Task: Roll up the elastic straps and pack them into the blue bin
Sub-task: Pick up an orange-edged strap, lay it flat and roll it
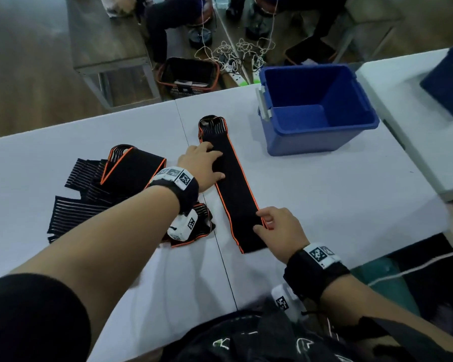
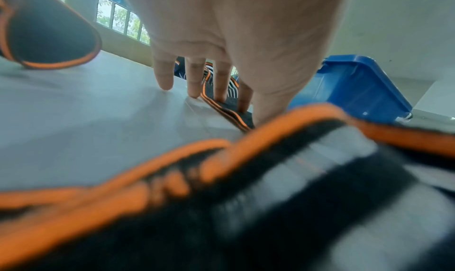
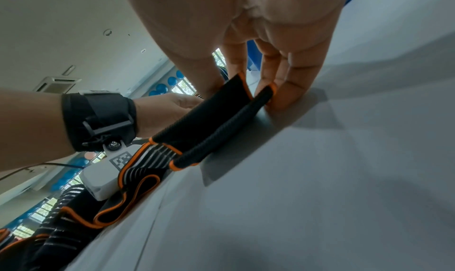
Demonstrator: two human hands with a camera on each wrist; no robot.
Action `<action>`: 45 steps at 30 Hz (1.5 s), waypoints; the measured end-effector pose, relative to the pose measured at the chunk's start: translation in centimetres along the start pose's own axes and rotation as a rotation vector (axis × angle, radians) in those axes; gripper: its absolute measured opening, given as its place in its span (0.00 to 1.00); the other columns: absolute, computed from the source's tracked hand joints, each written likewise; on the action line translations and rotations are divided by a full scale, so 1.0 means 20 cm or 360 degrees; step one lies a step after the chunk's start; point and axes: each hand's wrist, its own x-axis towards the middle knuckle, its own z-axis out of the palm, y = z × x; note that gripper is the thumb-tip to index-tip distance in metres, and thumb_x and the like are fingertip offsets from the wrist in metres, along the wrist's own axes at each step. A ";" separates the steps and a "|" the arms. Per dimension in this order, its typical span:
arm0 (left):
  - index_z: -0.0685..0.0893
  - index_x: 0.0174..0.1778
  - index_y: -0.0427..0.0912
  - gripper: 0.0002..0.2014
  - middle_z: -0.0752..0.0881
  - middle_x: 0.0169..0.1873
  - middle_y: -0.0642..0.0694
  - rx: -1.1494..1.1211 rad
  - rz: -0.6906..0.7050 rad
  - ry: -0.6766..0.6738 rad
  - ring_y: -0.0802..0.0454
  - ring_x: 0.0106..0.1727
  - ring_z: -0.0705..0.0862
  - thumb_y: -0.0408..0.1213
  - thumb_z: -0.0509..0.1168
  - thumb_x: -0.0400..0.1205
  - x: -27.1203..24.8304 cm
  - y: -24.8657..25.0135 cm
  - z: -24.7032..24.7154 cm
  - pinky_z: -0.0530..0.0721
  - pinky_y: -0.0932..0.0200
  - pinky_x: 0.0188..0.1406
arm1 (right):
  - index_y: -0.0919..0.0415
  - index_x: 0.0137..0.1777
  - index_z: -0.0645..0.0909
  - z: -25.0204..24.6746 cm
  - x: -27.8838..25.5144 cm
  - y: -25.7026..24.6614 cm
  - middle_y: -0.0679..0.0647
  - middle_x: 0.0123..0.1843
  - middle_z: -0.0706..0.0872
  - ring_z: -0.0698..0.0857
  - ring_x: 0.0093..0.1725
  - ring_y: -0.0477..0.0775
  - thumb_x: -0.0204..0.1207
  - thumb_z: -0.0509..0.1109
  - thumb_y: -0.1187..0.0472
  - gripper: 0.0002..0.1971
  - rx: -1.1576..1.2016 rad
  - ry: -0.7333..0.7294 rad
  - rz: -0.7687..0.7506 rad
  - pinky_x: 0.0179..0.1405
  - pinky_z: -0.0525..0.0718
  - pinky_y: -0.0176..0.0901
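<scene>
Your left hand (image 1: 203,165) lies flat on the orange-edged elastic strap (image 1: 230,189); your right hand (image 1: 280,231) pinches its near end. Release tension and the roll may start crooked.

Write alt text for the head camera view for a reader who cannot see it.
A person's left hand presses flat on a long black, orange-edged elastic strap laid out on a white table, while the right hand pinches its near edge. An empty blue bin sits beyond; more straps are heaped at left.
</scene>
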 end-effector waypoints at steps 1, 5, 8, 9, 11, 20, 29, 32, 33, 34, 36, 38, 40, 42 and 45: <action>0.72 0.81 0.58 0.32 0.66 0.82 0.52 0.0017 0.0004 -0.0014 0.42 0.80 0.67 0.59 0.68 0.80 0.00 0.00 -0.01 0.76 0.39 0.72 | 0.51 0.65 0.83 0.00 0.00 0.00 0.53 0.58 0.81 0.84 0.54 0.49 0.76 0.75 0.56 0.17 0.0007 -0.0002 -0.0002 0.62 0.80 0.39; 0.79 0.74 0.55 0.23 0.74 0.75 0.49 -0.0125 0.0012 0.0050 0.43 0.73 0.75 0.53 0.67 0.82 -0.08 0.01 -0.07 0.79 0.43 0.67 | 0.54 0.63 0.83 -0.01 0.00 -0.01 0.51 0.57 0.84 0.86 0.52 0.50 0.78 0.74 0.56 0.15 0.0078 -0.0008 0.0016 0.57 0.81 0.40; 0.85 0.63 0.49 0.12 0.83 0.59 0.49 -0.0390 0.0045 0.0129 0.49 0.57 0.82 0.45 0.66 0.85 -0.26 0.08 -0.11 0.79 0.55 0.58 | 0.53 0.61 0.82 -0.05 0.04 -0.01 0.50 0.54 0.85 0.87 0.51 0.52 0.78 0.73 0.55 0.12 0.0175 -0.0039 0.0055 0.58 0.87 0.52; 0.86 0.59 0.47 0.10 0.86 0.54 0.50 -0.0429 0.0053 0.0118 0.50 0.54 0.84 0.44 0.66 0.85 -0.34 0.12 -0.11 0.80 0.56 0.56 | 0.52 0.60 0.82 -0.06 0.06 0.00 0.50 0.53 0.85 0.87 0.49 0.52 0.78 0.72 0.56 0.12 0.0185 -0.0063 0.0067 0.57 0.87 0.53; 0.87 0.54 0.47 0.08 0.89 0.46 0.51 -0.0447 0.0057 0.0052 0.51 0.50 0.85 0.44 0.66 0.85 -0.50 0.20 -0.09 0.81 0.56 0.54 | 0.52 0.58 0.82 -0.09 0.10 0.01 0.49 0.51 0.86 0.88 0.47 0.53 0.75 0.72 0.56 0.12 0.0192 -0.0130 0.0068 0.57 0.88 0.55; 0.87 0.65 0.41 0.15 0.90 0.57 0.44 -0.0633 -0.0483 0.0178 0.47 0.61 0.86 0.39 0.69 0.83 -0.76 0.44 0.20 0.78 0.59 0.66 | 0.48 0.49 0.84 -0.13 0.22 0.07 0.52 0.43 0.91 0.91 0.44 0.57 0.67 0.66 0.56 0.11 0.0203 -0.0429 -0.0121 0.52 0.91 0.59; 0.87 0.62 0.45 0.19 0.89 0.53 0.48 -0.1092 -0.0741 0.0416 0.52 0.55 0.88 0.24 0.60 0.81 -0.83 0.52 0.32 0.86 0.53 0.62 | 0.51 0.53 0.84 -0.16 0.21 0.15 0.54 0.53 0.89 0.90 0.52 0.61 0.70 0.65 0.70 0.17 0.0303 -0.0508 -0.0251 0.55 0.90 0.59; 0.84 0.66 0.49 0.28 0.83 0.59 0.52 -0.1020 -0.0615 0.0332 0.56 0.55 0.85 0.18 0.61 0.76 -0.86 0.51 0.34 0.86 0.59 0.59 | 0.54 0.70 0.77 -0.21 0.17 0.16 0.48 0.64 0.78 0.85 0.56 0.53 0.73 0.64 0.77 0.28 0.0059 -0.0513 -0.0457 0.53 0.84 0.37; 0.83 0.67 0.50 0.29 0.82 0.62 0.53 -0.1005 -0.0558 0.0305 0.57 0.56 0.83 0.17 0.64 0.75 -0.87 0.51 0.35 0.84 0.62 0.59 | 0.55 0.73 0.76 -0.22 0.15 0.16 0.48 0.66 0.75 0.83 0.56 0.51 0.72 0.63 0.79 0.31 -0.0035 -0.0537 -0.0540 0.50 0.80 0.30; 0.83 0.68 0.50 0.30 0.81 0.63 0.54 -0.0981 -0.0504 0.0285 0.57 0.58 0.83 0.18 0.67 0.74 -0.88 0.50 0.36 0.83 0.63 0.61 | 0.56 0.75 0.75 -0.22 0.14 0.16 0.49 0.67 0.74 0.81 0.58 0.50 0.72 0.62 0.80 0.32 -0.0110 -0.0565 -0.0626 0.49 0.78 0.27; 0.83 0.69 0.48 0.29 0.82 0.65 0.53 -0.0888 -0.0393 0.0267 0.53 0.63 0.83 0.24 0.75 0.72 -0.89 0.50 0.36 0.81 0.60 0.66 | 0.59 0.76 0.74 -0.21 0.13 0.17 0.55 0.70 0.75 0.81 0.63 0.54 0.72 0.63 0.79 0.32 -0.0221 -0.0605 -0.0804 0.59 0.81 0.35; 0.85 0.68 0.47 0.27 0.83 0.69 0.49 -0.0700 -0.0323 0.0209 0.48 0.68 0.81 0.34 0.80 0.71 -0.88 0.50 0.36 0.78 0.52 0.72 | 0.62 0.76 0.74 -0.19 0.13 0.18 0.59 0.71 0.76 0.80 0.68 0.59 0.71 0.66 0.76 0.31 -0.0320 -0.0622 -0.0941 0.69 0.80 0.48; 0.86 0.68 0.47 0.26 0.79 0.75 0.50 -0.0475 -0.0295 0.0148 0.45 0.71 0.77 0.43 0.80 0.73 -0.89 0.51 0.36 0.74 0.48 0.75 | 0.62 0.75 0.75 -0.18 0.11 0.20 0.59 0.73 0.76 0.78 0.71 0.60 0.68 0.70 0.74 0.32 -0.0431 -0.0635 -0.1018 0.73 0.78 0.49; 0.86 0.69 0.48 0.26 0.76 0.77 0.51 -0.0352 -0.0265 0.0160 0.44 0.71 0.74 0.48 0.78 0.75 -0.91 0.52 0.36 0.73 0.47 0.75 | 0.62 0.75 0.76 -0.17 0.08 0.22 0.59 0.78 0.73 0.75 0.75 0.60 0.68 0.72 0.72 0.32 -0.0566 -0.0627 -0.1066 0.77 0.73 0.47; 0.88 0.67 0.47 0.25 0.79 0.76 0.48 -0.0310 -0.0217 0.0240 0.39 0.66 0.77 0.50 0.79 0.74 -0.93 0.52 0.38 0.76 0.45 0.72 | 0.62 0.79 0.74 -0.15 0.05 0.26 0.58 0.85 0.67 0.69 0.81 0.59 0.74 0.75 0.66 0.31 -0.0695 -0.0600 -0.1087 0.80 0.65 0.43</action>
